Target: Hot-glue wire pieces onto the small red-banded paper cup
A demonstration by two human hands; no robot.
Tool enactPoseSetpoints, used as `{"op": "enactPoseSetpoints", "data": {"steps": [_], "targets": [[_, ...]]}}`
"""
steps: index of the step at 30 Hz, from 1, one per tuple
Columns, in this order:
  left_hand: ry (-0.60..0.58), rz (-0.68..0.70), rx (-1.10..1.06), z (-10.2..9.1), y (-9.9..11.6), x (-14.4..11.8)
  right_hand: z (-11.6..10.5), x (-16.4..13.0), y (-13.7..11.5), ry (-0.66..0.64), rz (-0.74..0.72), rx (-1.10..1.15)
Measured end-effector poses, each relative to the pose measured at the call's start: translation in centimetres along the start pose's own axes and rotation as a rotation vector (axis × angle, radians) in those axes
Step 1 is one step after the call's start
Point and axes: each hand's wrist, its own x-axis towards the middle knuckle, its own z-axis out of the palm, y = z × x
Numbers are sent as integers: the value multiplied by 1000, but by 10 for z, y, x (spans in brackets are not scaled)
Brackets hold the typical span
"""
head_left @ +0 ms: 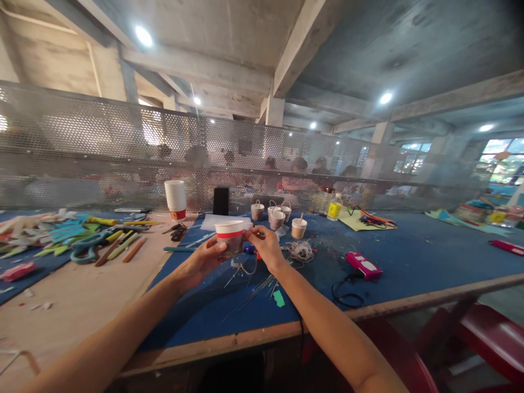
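Head view: both hands hold a paper cup [230,236] above the blue table [409,262]. The left hand [204,261] cups its near-left side, fingers wrapped on it; the right hand [267,246] pinches its right rim. String [300,251] lies just right; small cups [277,217] stand farther off.

Bare blue mat [417,267] lies right; small cups [277,218] crowd ahead.
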Motion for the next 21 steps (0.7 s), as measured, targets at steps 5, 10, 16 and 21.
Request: {"op": "enactPoseSetpoints", "data": {"steps": [5, 10, 16, 21], "targets": [[-11, 2, -1, 0, 1, -1, 1, -3, -6, -2, 13, -9], [2, -30, 11, -4, 0, -1, -1, -2, -8, -36, 72, 46], [46, -94, 2, -6, 0, -2, -4, 3, 2, -87, 182, 181], [57, -89, 47, -7, -1, 0, -3, 3, 4, -78, 176, 220]]}}
